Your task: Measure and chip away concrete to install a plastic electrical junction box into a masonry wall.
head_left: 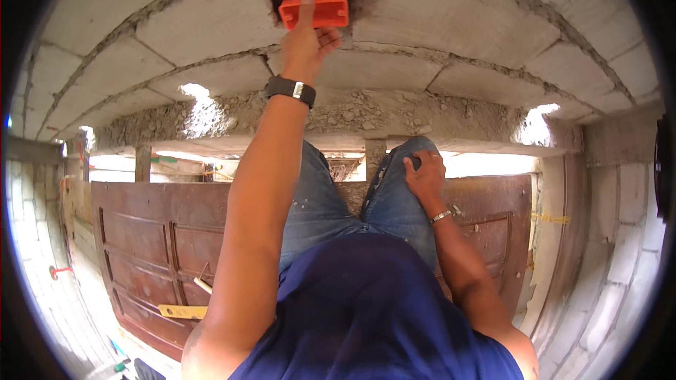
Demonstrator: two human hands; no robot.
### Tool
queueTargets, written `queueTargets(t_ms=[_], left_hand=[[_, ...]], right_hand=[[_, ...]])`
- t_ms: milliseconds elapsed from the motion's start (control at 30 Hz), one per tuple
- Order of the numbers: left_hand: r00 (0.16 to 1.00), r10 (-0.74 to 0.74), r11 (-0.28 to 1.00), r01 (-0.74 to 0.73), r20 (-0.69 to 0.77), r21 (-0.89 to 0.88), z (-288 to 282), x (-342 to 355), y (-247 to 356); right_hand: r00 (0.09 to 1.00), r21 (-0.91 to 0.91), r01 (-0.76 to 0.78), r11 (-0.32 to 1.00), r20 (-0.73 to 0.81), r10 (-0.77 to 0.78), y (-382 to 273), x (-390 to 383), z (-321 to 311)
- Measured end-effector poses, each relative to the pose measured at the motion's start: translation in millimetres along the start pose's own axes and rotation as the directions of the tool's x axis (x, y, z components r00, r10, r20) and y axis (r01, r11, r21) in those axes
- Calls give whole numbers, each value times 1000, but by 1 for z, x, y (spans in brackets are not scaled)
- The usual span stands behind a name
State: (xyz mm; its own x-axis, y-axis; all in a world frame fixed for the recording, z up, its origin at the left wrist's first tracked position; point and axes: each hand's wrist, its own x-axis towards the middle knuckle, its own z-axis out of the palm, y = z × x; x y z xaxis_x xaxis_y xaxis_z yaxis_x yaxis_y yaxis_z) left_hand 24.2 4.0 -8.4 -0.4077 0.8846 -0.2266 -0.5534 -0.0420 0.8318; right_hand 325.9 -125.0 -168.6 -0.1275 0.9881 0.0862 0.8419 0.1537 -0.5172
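Observation:
An orange rectangular electrical box [329, 10] sits at a rough-edged hole [277, 1] in the block wall, its hollow side toward me. My left hand [310, 46] reaches up to it, with the thumb pressed inside its lower left part and the other fingers curled below its rim. How deep the box goes into the hole I cannot tell. My right hand [425, 177] rests on my right knee, fingers laid over the jeans [401, 204] and thumb apart, holding nothing that I can see.
Below the wall [436, 0] runs a ledge [352, 112] strewn with mortar crumbs. I sit over a brown panelled door [162, 232] lying flat, with a yellow level-like bar [182, 312] and a wooden-handled tool [203, 284] on its left part. Block walls [612, 260] flank both sides.

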Motion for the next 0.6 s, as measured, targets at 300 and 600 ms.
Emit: queueTargets(t_ms=[300, 600], left_hand=[[987, 115, 986, -99, -113, 133, 4, 6, 2], [998, 48, 991, -41, -51, 131, -6, -9, 9]], right_hand=[[995, -57, 94, 994, -25, -95, -8, 7, -7], [988, -135, 152, 979, -4, -154, -14, -1, 2]])
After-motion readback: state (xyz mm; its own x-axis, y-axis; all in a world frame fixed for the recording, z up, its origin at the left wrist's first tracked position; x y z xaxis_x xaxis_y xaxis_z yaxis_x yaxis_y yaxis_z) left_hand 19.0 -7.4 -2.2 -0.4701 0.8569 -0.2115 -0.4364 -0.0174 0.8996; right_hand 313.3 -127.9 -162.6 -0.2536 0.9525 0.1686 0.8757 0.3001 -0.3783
